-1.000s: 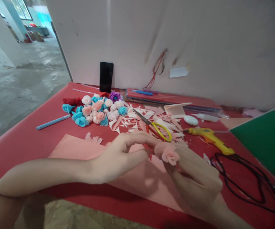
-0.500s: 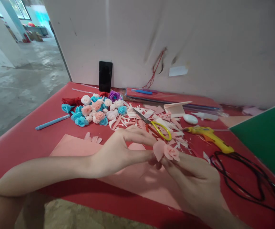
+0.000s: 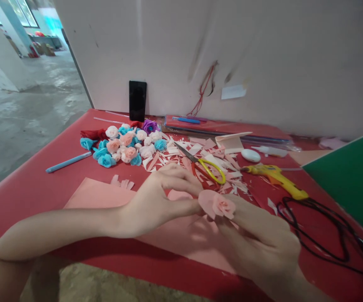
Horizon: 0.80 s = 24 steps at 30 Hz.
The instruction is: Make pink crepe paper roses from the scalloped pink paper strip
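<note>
Pinching a pink paper rose [image 3: 223,206], the right hand [image 3: 259,239] lies just right of the bloom, the nearer of the two. Left hand [image 3: 159,197] on the rose's other side, thumb and forefinger narrowly parted at the outer petal [image 3: 205,200]; gripping or merely touching, cannot tell. Rose and petal spread crosswise, hand to hand; base hidden by the right fingers. Under the rose, pink sheet [image 3: 90,195] on red counter [image 3: 27,188], partly covered. Beyond the rose, scissors [image 3: 197,160], red handle loop hard to make out.

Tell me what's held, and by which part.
A pink flower: the right hand holds it from below, exact spot hidden; the left hand touches the edge of its outer petal, perhaps pinching.
</note>
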Motion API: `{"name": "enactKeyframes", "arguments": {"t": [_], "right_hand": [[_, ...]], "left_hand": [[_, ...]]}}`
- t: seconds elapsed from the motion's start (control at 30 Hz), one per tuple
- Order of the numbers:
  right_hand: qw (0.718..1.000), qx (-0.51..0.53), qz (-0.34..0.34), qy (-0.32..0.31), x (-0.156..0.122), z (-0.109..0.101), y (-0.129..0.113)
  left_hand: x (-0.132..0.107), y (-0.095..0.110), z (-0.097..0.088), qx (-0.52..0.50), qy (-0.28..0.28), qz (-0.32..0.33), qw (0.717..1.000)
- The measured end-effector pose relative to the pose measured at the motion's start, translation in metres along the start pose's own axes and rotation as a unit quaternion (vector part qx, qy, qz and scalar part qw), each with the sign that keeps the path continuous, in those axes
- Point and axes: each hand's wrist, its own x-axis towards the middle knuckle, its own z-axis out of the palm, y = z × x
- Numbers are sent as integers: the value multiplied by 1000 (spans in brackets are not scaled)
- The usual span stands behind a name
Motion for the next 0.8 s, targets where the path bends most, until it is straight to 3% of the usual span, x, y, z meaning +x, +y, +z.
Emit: {"name": "enactKeyframes", "arguments": {"t": [0.37,0.47,0.6,0.8], "right_hand": [[998,-56,-37,12,-7,-1,0],[995,-76,-55,33,-7,0,3],[987,-101,-127,23,-2,-3,8],[980,-141,-137,-8,5,-6,6]], "left_hand": [[-3,-4,3,-40,16,-6,999],[-4,-1,2,-17,2,-4,1000],[-5,2,1,51,1,52,997],[-5,1,2,130,11,97,987]]}}
